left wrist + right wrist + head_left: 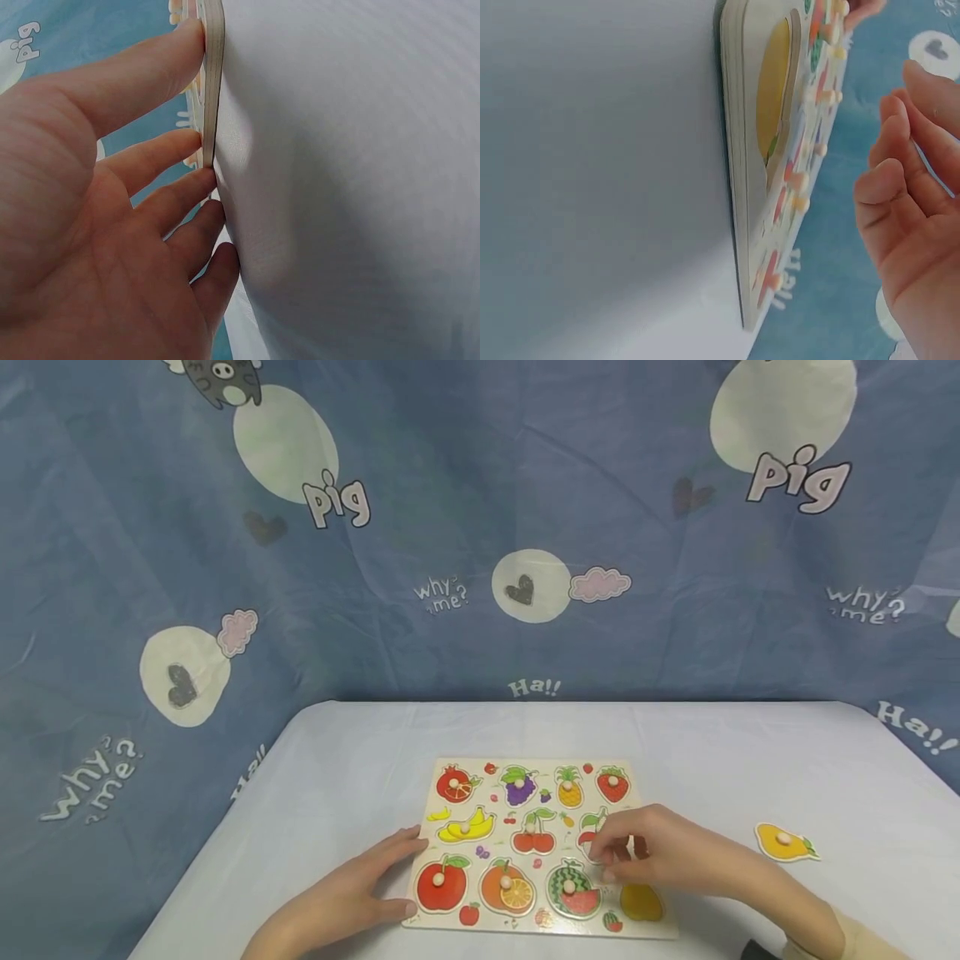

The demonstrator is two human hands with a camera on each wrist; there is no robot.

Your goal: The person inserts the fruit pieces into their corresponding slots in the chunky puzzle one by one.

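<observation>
A wooden fruit puzzle board (540,920) with small round knobs on its pieces lies on the table. My left hand (360,887) touches its left edge; in the left wrist view the thumb lies on the board's rim and the fairly straight fingers (169,199) meet its side. My right hand (660,852) hovers over the board's right part, its fingers loosely bent, partly covering a red fruit piece (587,841). In the right wrist view nothing shows between the right fingers (881,180). Below that hand is a yellow pear-shaped recess (642,903).
A yellow pear piece (784,842) with a knob lies on the white tablecloth (360,752), right of the board. Behind the table hangs a blue printed curtain (450,643). A small dark object (757,951) shows by the right sleeve (847,939).
</observation>
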